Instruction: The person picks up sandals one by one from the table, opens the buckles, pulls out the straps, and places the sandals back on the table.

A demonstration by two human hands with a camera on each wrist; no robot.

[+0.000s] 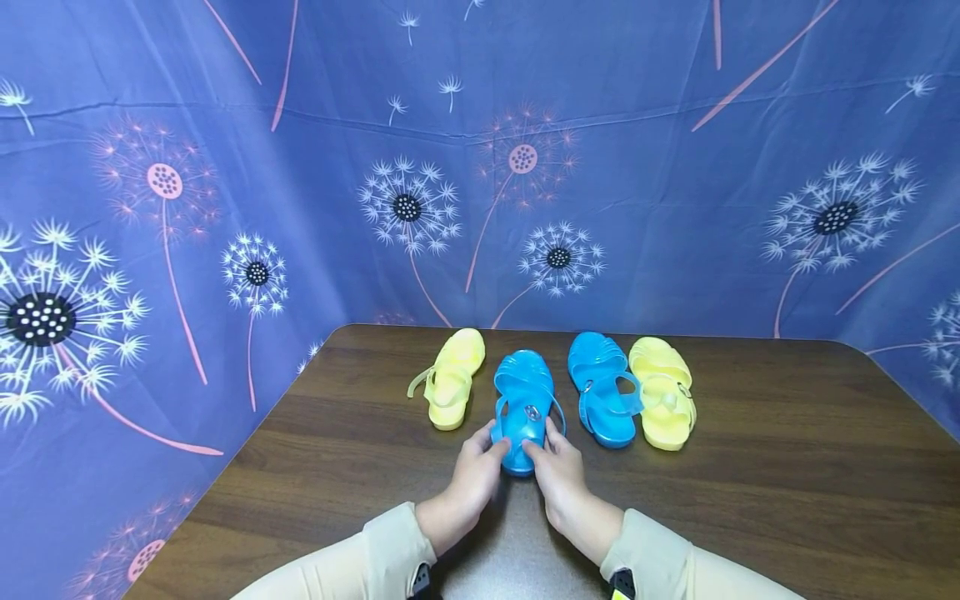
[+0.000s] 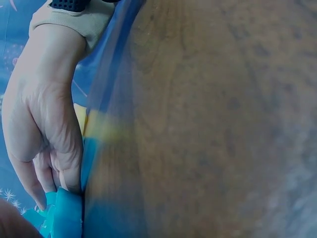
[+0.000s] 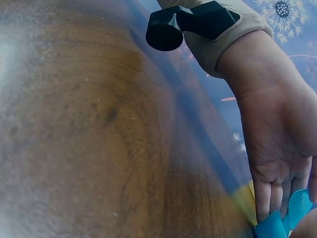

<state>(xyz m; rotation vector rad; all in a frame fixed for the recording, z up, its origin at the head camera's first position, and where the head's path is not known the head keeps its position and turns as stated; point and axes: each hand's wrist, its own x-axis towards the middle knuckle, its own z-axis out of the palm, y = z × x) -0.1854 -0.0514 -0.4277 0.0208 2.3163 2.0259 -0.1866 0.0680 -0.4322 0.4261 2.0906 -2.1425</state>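
Note:
A blue sandal (image 1: 524,417) lies toe away from me near the middle of the table, gripped at its heel end from both sides. My left hand (image 1: 472,477) holds its left edge, thumb on the insole and fingers along the outside. On the opposite edge my right hand (image 1: 562,483) does the same, its thumb also on the insole. In the left wrist view the heel of the blue sandal (image 2: 67,213) shows between fingers and thumb. Part of the blue sandal (image 3: 271,226) and its strap appear at the right hand's fingers in the right wrist view.
Left of the held sandal lies a yellow sandal (image 1: 452,379) with its strap out to the side. To the right, a second blue sandal (image 1: 602,390) lies beside another yellow sandal (image 1: 660,393). A blue dandelion-print cloth (image 1: 480,167) hangs behind the brown wooden table (image 1: 787,467).

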